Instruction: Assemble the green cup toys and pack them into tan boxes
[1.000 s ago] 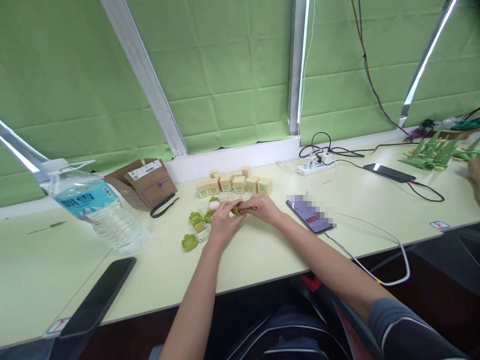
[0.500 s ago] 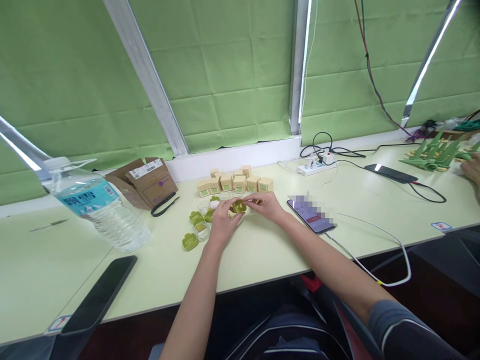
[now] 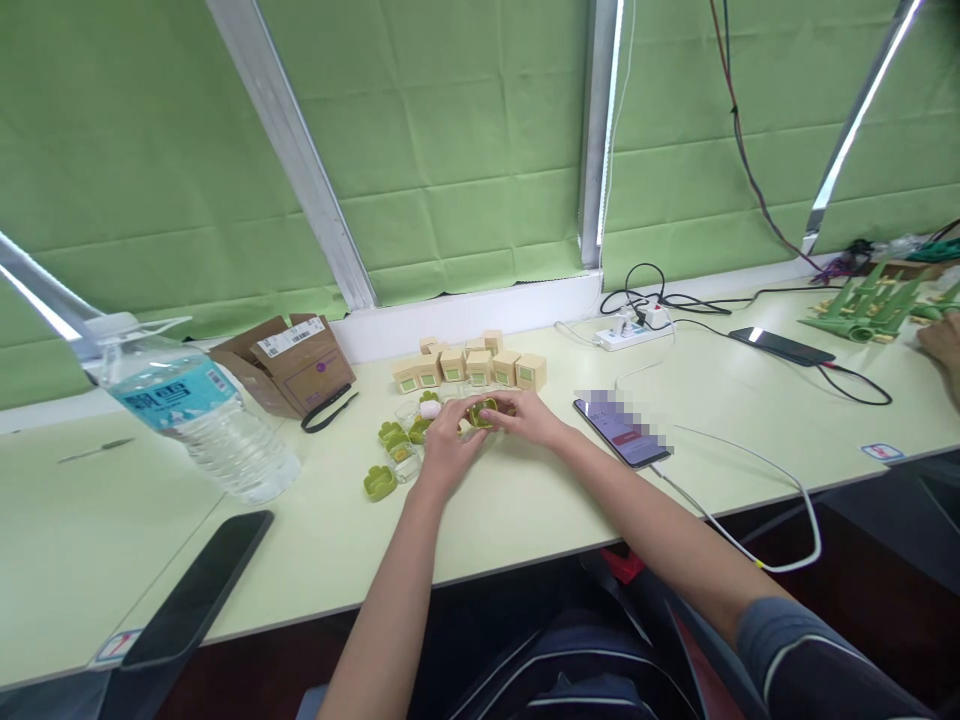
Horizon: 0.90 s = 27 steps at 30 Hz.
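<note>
Between my two hands is a small green flower-shaped cup, held just above the table. My left hand grips it from the left, thumb below and fingers over the far side. From the right, my right hand holds the same cup, its thumb pressed on the near face. Left of my hands lie more green flower-shaped cups, some clear plastic pieces and a small pale pink piece. Behind my hands stand several cream blocks with green windows.
A large water bottle, an open cardboard box and a black phone are on the left. To the right lie a lit phone with a white cable, a power strip, another phone and green parts beside another person's hand.
My right fingers have shifted from pinching the cup's far edge to curling round it, with the thumb now on its near face. The cup has turned slightly.
</note>
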Each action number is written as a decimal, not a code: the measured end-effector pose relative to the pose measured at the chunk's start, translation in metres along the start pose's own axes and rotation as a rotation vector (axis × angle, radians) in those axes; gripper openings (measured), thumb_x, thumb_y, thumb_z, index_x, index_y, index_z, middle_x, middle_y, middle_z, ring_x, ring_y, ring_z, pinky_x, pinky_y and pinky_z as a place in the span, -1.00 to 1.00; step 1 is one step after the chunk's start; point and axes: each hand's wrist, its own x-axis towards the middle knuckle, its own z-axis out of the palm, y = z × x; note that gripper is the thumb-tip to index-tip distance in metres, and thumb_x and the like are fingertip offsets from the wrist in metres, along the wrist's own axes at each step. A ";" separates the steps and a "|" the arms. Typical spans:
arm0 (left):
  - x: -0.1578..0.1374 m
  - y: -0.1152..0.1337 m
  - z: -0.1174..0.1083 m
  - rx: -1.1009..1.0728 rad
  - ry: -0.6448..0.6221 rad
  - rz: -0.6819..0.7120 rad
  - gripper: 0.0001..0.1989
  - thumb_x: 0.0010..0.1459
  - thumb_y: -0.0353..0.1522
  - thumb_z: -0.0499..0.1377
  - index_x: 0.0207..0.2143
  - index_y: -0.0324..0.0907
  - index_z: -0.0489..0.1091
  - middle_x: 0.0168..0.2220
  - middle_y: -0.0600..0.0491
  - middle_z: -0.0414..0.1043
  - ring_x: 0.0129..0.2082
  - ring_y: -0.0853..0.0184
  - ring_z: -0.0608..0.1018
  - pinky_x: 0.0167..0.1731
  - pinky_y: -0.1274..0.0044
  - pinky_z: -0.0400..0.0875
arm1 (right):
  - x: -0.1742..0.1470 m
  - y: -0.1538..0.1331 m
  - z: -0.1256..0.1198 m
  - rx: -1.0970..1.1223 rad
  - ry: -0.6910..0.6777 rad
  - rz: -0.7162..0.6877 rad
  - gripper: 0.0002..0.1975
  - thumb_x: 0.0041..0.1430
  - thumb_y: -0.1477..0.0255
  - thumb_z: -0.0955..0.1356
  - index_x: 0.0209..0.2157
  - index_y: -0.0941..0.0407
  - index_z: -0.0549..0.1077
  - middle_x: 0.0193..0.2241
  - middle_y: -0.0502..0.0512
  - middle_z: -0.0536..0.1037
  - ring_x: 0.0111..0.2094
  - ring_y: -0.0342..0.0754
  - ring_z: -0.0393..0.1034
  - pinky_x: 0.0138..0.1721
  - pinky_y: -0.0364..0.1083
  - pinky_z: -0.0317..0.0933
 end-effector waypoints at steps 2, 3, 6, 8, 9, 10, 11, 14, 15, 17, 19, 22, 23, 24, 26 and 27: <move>0.000 0.000 0.000 -0.005 0.005 0.007 -0.61 0.15 -0.42 0.29 0.05 -0.08 0.43 -0.03 0.00 0.53 -0.13 0.26 0.55 -0.11 0.42 0.46 | 0.000 0.002 0.001 0.024 0.000 -0.001 -0.60 0.30 0.17 0.38 0.01 0.13 0.57 -0.43 0.05 0.65 -0.44 -0.09 0.51 -0.37 -0.15 0.33; 0.000 0.000 0.000 -0.008 0.006 0.009 -0.61 0.15 -0.42 0.29 0.04 -0.08 0.43 -0.03 0.00 0.54 -0.13 0.26 0.55 -0.12 0.41 0.46 | 0.001 0.003 0.002 0.035 0.004 0.003 -0.60 0.29 0.17 0.39 0.01 0.14 0.57 -0.43 0.05 0.65 -0.44 -0.09 0.51 -0.38 -0.15 0.33; 0.000 0.001 -0.001 -0.014 0.005 0.010 -0.62 0.15 -0.42 0.29 0.04 -0.08 0.43 -0.03 -0.01 0.54 -0.12 0.24 0.56 -0.11 0.39 0.47 | 0.001 0.004 0.002 0.073 0.010 0.017 -0.62 0.26 0.20 0.41 -0.01 0.14 0.58 -0.39 0.06 0.65 -0.43 -0.09 0.52 -0.38 -0.16 0.34; 0.000 0.002 -0.001 -0.023 -0.003 0.024 -0.62 0.15 -0.42 0.29 0.04 -0.07 0.43 -0.03 -0.01 0.54 -0.09 0.22 0.56 -0.07 0.36 0.47 | 0.002 0.005 0.003 0.086 0.019 0.024 -0.66 0.25 0.23 0.40 -0.06 0.15 0.59 -0.38 0.07 0.65 -0.43 -0.09 0.51 -0.38 -0.16 0.34; 0.000 0.003 -0.001 -0.029 -0.006 0.034 -0.62 0.15 -0.42 0.29 0.04 -0.06 0.44 -0.02 -0.02 0.54 -0.06 0.21 0.56 -0.05 0.35 0.47 | 0.002 0.005 0.004 0.088 0.028 0.026 -0.68 0.25 0.25 0.40 -0.08 0.15 0.59 -0.38 0.07 0.65 -0.44 -0.10 0.51 -0.39 -0.17 0.34; 0.000 0.003 -0.001 -0.035 -0.009 0.044 -0.61 0.15 -0.43 0.29 0.04 -0.06 0.44 -0.02 -0.02 0.54 -0.04 0.21 0.55 -0.03 0.34 0.46 | 0.002 0.005 0.005 0.090 0.037 0.027 -0.70 0.24 0.27 0.40 -0.10 0.16 0.59 -0.39 0.07 0.65 -0.45 -0.10 0.50 -0.40 -0.17 0.34; 0.000 0.003 -0.001 -0.039 -0.012 0.052 -0.61 0.15 -0.43 0.29 0.05 -0.05 0.44 -0.01 -0.02 0.54 -0.03 0.21 0.54 -0.02 0.33 0.46 | 0.002 0.005 0.005 0.094 0.043 0.028 -0.72 0.24 0.28 0.40 -0.12 0.16 0.59 -0.39 0.06 0.64 -0.45 -0.11 0.49 -0.41 -0.17 0.33; 0.000 0.004 -0.001 -0.039 -0.009 0.053 -0.61 0.17 -0.39 0.30 0.06 -0.03 0.44 -0.02 -0.02 0.54 -0.03 0.20 0.54 -0.02 0.32 0.45 | 0.002 0.005 0.007 0.118 0.043 0.037 -0.74 0.23 0.30 0.40 -0.13 0.16 0.59 -0.38 0.06 0.65 -0.46 -0.12 0.48 -0.41 -0.17 0.35; 0.000 0.004 -0.001 -0.039 -0.010 0.048 -0.61 0.17 -0.37 0.31 0.06 -0.03 0.44 -0.02 -0.02 0.53 -0.04 0.20 0.53 -0.02 0.32 0.45 | 0.002 0.005 0.007 0.122 0.044 0.040 -0.74 0.23 0.30 0.40 -0.13 0.16 0.59 -0.37 0.07 0.65 -0.45 -0.12 0.49 -0.40 -0.17 0.36; 0.000 0.005 0.000 -0.040 -0.012 0.026 -0.60 0.17 -0.31 0.33 0.07 -0.05 0.43 -0.02 -0.03 0.53 -0.08 0.22 0.53 -0.04 0.34 0.45 | 0.002 0.006 0.006 0.125 0.051 0.044 -0.72 0.23 0.29 0.40 -0.11 0.15 0.59 -0.35 0.07 0.65 -0.44 -0.11 0.50 -0.39 -0.16 0.37; 0.001 0.006 0.000 -0.045 -0.013 -0.018 -0.57 0.17 -0.24 0.33 0.08 -0.07 0.42 -0.02 -0.03 0.52 -0.14 0.24 0.54 -0.08 0.37 0.45 | 0.002 0.006 0.005 0.141 0.054 0.050 -0.68 0.24 0.25 0.39 -0.06 0.13 0.59 -0.33 0.06 0.65 -0.44 -0.12 0.50 -0.39 -0.16 0.39; 0.002 0.005 0.000 -0.060 -0.005 -0.081 -0.67 0.32 -0.20 0.17 0.08 -0.09 0.42 -0.01 -0.03 0.52 -0.13 0.26 0.54 -0.11 0.40 0.44 | 0.002 0.005 0.003 0.204 0.058 0.078 -0.62 0.28 0.18 0.35 -0.01 0.11 0.58 -0.30 0.07 0.63 -0.45 -0.14 0.49 -0.42 -0.17 0.43; 0.003 0.004 0.000 -0.055 0.006 -0.094 -0.70 0.37 -0.21 0.10 0.07 -0.09 0.42 -0.01 -0.04 0.52 -0.11 0.26 0.54 -0.10 0.40 0.44 | 0.002 0.005 0.003 0.230 0.063 0.089 -0.60 0.28 0.16 0.34 -0.01 0.11 0.58 -0.29 0.08 0.63 -0.44 -0.14 0.49 -0.43 -0.17 0.44; 0.003 0.003 0.001 -0.044 0.018 -0.104 -0.70 0.40 -0.23 0.04 0.05 -0.11 0.43 -0.01 -0.05 0.52 -0.08 0.25 0.54 -0.09 0.40 0.44 | 0.003 0.005 0.003 0.255 0.068 0.097 -0.59 0.27 0.15 0.34 -0.02 0.12 0.59 -0.28 0.08 0.62 -0.43 -0.14 0.49 -0.44 -0.17 0.46; 0.003 0.000 0.002 -0.011 0.039 -0.121 -0.71 0.40 -0.27 0.01 0.02 -0.13 0.45 -0.04 -0.06 0.54 -0.07 0.24 0.55 -0.07 0.39 0.43 | 0.003 0.005 0.003 0.295 0.073 0.100 -0.58 0.25 0.12 0.35 -0.03 0.11 0.60 -0.27 0.08 0.61 -0.40 -0.14 0.48 -0.43 -0.16 0.49; 0.003 -0.001 0.002 0.001 0.041 -0.128 -0.72 0.39 -0.27 0.03 0.01 -0.13 0.45 -0.06 -0.05 0.54 -0.09 0.24 0.55 -0.08 0.39 0.44 | 0.003 0.005 0.004 0.308 0.070 0.098 -0.57 0.24 0.11 0.36 -0.04 0.11 0.60 -0.27 0.07 0.61 -0.39 -0.14 0.48 -0.41 -0.15 0.51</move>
